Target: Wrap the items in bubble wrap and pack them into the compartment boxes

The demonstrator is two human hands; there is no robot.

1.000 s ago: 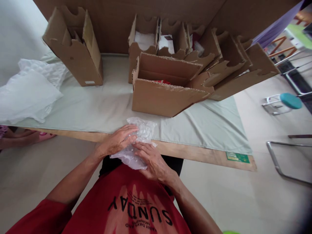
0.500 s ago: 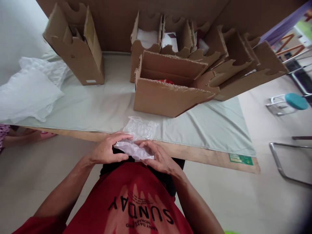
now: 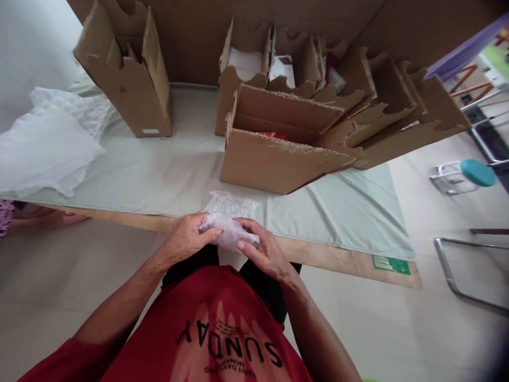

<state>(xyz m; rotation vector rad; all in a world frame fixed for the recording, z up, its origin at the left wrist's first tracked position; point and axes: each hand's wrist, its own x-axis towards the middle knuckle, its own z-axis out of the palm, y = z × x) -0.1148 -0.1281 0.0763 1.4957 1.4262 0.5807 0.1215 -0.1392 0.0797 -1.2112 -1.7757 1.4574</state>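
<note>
At the table's front edge, a bundle of translucent bubble wrap point(image 3: 227, 233) sits between my two hands. My left hand point(image 3: 189, 237) grips its left end, thumb on top and fingers around the far side. The right end is pinched between the thumb and fingers of my right hand point(image 3: 265, 250). Beyond the bundle, a loose flap of the wrap point(image 3: 231, 202) lies on the pale green cloth. Whatever may be inside the bundle is hidden by the plastic.
A cardboard box point(image 3: 278, 164) with something red inside stands just beyond my hands. Several cardboard bins point(image 3: 242, 79) line the back, and one tall bin point(image 3: 147, 101) stands left. White bubble wrap sheets point(image 3: 47, 148) lie at far left. A teal stool point(image 3: 477, 172) is right of the table point(image 3: 151, 175).
The wrap's near part has been rolled up and away from my body into a rounder bundle. Both hands have moved slightly forward and closed on it.
</note>
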